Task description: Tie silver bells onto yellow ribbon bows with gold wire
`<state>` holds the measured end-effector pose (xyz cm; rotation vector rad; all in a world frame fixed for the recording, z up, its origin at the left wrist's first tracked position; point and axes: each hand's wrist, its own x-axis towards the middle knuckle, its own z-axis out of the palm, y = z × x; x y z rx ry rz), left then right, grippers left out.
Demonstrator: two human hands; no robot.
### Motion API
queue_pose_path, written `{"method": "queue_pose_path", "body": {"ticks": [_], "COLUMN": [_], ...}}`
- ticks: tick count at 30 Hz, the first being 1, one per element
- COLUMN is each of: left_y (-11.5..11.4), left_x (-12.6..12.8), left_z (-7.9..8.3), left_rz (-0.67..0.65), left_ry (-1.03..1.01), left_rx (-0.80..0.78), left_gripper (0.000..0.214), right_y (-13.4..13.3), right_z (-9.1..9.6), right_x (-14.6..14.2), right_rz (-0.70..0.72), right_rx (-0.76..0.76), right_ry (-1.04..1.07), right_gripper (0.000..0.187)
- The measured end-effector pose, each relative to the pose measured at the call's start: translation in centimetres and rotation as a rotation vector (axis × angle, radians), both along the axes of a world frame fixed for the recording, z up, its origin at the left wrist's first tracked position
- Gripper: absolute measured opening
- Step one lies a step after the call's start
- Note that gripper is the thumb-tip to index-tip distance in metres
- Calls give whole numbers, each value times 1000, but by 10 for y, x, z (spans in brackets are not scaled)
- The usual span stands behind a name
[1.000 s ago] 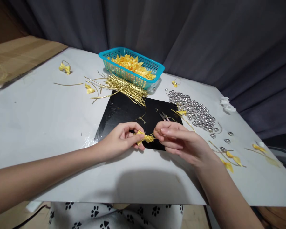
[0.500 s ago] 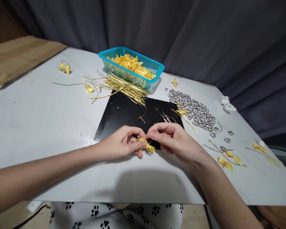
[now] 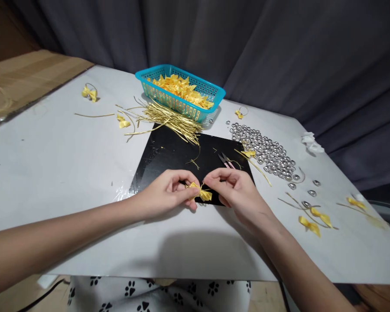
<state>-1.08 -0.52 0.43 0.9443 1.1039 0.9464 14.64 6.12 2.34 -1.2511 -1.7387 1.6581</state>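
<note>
Between thumb and fingers, my left hand point(image 3: 175, 190) pinches a yellow ribbon bow point(image 3: 205, 196) over the near edge of a black mat point(image 3: 178, 151). My right hand point(image 3: 234, 186) is closed beside it, its thumb and forefinger pinching the end of a thin gold cord point(image 3: 202, 184) that rises from the bow's middle. A silvery piece shows partly under the bow, too small to make out. Scissors point(image 3: 225, 160) lie on the mat just beyond my right hand.
A turquoise basket point(image 3: 219, 92) of yellow bows stands at the back, a bundle of gold cords point(image 3: 169, 119) before it. Silver bell-like pieces point(image 3: 266, 151) spread to the right. Loose bows point(image 3: 309, 225) and cords lie near the right edge; a finished-looking bow with a loop point(image 3: 89, 93) sits back left.
My right hand has drawn slightly away from the bow, and the cord between them shows more. The left hand keeps its pinch. The whole view has shifted slightly.
</note>
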Motion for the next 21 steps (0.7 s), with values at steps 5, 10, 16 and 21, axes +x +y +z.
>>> {"method": "queue_pose_path", "body": {"ticks": [5,10,16,21], "left_y": [1,0,1,2], "left_x": [-2,-1,-1,-2], "left_z": [0,-2,-1,-1], "left_rz": [87,34,-6,49], "left_ry": [-61,-71,-84,-97], "left_rx": [28,21,24,5], "left_gripper": [21,19,19,15], "right_y": [-11,-14,-3,2], "right_z": [7,6,-3,-4], "right_x": [-4,-7,-2,0], "right_rz": [-41,-102,-11,17], "right_rx": [225,341,47,-39], "right_ry": [16,32,40,26], "right_gripper": [15,9,26,30]}}
